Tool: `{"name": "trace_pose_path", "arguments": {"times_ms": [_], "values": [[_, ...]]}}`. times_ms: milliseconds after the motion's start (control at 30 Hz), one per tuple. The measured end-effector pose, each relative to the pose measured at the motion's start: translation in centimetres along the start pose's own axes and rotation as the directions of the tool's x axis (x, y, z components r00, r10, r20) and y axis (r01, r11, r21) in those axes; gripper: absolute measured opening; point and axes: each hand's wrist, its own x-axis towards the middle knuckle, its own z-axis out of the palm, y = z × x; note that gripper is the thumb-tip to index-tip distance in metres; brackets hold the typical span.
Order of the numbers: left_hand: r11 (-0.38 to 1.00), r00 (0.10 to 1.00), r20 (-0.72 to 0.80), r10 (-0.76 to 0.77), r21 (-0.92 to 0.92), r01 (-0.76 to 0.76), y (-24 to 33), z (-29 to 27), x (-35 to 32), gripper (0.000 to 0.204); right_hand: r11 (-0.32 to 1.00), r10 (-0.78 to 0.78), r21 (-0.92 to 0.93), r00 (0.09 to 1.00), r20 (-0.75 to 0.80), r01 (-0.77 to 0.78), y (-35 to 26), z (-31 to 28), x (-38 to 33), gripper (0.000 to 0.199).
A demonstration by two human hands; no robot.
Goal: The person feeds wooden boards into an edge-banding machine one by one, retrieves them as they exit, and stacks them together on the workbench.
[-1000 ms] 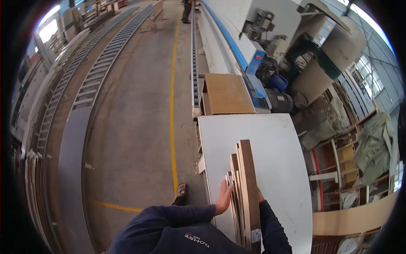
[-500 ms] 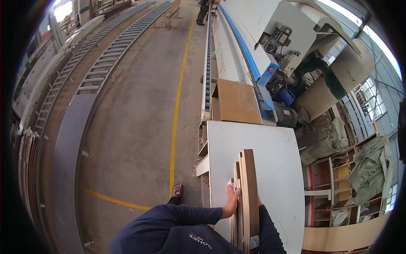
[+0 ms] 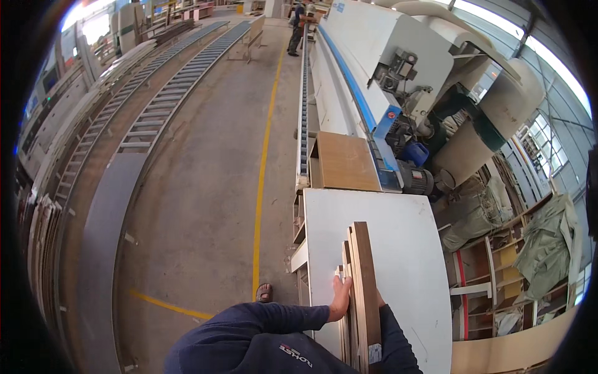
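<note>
A bundle of long wooden strips (image 3: pixel 365 280), their ends staggered, stands on or just over the white tabletop (image 3: pixel 405 249) in front of me. My left hand (image 3: pixel 339 298) presses against the bundle's left side, with its thumb and fingers around the shorter strips. On the opposite side, my right hand (image 3: pixel 380 300) is against the wide brown face; only a small part of it shows, and the strips hide its fingers. The bundle is held between both hands, its near end close to my body.
Beyond the tabletop are a brown wooden box (image 3: pixel 349 161) and a long white machine (image 3: pixel 374 62) with a blue rail. Roller conveyors (image 3: pixel 168 100) and a grey panel (image 3: pixel 112 218) lie to the left. Shelving (image 3: pixel 498 274) stands at right. A person (image 3: pixel 296 31) stands far ahead.
The view has tilted up a little, showing more of the far hall and the distant person. Both hands keep their hold on the strips, which have barely moved.
</note>
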Motion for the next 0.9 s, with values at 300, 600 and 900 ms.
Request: {"name": "trace_pose_path", "arguments": {"times_ms": [300,600,900], "values": [[0.986,0.989,-0.004,0.149,0.076,-0.148,-1.3,-0.2,0.8,0.060,0.988,0.025,-0.152,1.000,-0.015,-0.027,1.6,-1.8,0.9,0.052],[0.955,0.960,-0.009,0.281,0.104,-0.278,-2.6,-0.7,1.0,0.057,1.000,0.028,0.011,0.999,0.046,-0.029,1.3,-2.2,-0.3,0.050],[0.954,0.964,-0.016,0.265,0.152,-0.260,-3.9,-0.2,-0.4,0.049,0.996,0.087,0.033,0.995,0.050,-0.089,7.3,-9.3,0.5,0.047]]}}
